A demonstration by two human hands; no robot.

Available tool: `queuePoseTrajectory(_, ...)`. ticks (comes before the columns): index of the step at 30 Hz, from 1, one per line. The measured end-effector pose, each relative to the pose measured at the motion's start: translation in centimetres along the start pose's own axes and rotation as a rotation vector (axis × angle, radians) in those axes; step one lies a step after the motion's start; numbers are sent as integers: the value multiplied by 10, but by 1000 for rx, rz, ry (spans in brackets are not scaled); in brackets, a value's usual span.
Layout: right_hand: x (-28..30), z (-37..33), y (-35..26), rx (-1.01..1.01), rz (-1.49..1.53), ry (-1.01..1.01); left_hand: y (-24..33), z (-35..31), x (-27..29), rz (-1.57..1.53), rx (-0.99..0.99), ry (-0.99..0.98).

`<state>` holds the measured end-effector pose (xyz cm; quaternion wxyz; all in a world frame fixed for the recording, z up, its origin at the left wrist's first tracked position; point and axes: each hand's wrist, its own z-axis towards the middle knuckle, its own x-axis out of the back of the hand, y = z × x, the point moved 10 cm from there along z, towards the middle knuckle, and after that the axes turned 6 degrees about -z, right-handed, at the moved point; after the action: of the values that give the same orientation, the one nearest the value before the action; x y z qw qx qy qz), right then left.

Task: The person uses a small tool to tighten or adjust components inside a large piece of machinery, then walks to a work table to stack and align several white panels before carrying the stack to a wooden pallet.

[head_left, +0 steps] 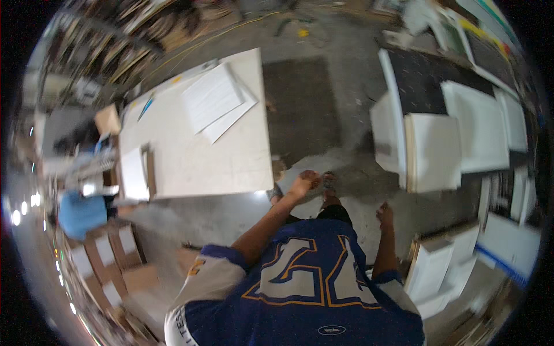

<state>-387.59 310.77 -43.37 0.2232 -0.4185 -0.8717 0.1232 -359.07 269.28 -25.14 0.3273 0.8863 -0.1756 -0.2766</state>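
Observation:
My left hand (306, 182) hangs in front of me over the grey floor, near the close right corner of a large pale worktable (196, 167). Its fingers look loosely bent and are blurred, and I see nothing held in it. At my right side my right hand (385, 214) hangs with its fingers partly apart and nothing in them. It touches nothing and is nearest to the white panels (433, 153) stacked on the right. On the worktable lie white sheets (213, 98) and a slim blue tool (146, 107) whose kind I cannot make out.
A dark mat (303, 104) lies on the floor beyond the table's right edge. More white boards (441, 271) lean close on my right. Brown cartons (112, 259) stand at the left near a person in a blue top (82, 214). A yellow cord (222, 34) crosses the far floor.

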Motion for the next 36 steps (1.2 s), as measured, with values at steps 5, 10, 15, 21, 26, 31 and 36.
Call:
queuePoseTrajectory(5,-124,-14,14,385,2,-407,27,-43,2,296,-185,19)
queuePoseTrajectory(10,-254,-139,-107,1232,-787,-363,28,-120,99,739,-206,331)
queuePoseTrajectory(15,-358,-217,-170,1021,-750,-538,-21,-221,224,665,-221,613)
queuePoseTrajectory(21,-488,-322,-185,1304,-900,-536,-135,-381,331,367,-163,1017)
queuePoseTrajectory(26,-597,-410,-174,1625,-1081,-317,-220,-481,379,241,70,1151)
queuePoseTrajectory(31,-691,-470,-152,1700,-1203,-376,-197,-536,415,314,-50,1237)
queuePoseTrajectory(36,-768,-502,-187,1820,-1181,-271,-149,-531,472,273,56,1160)
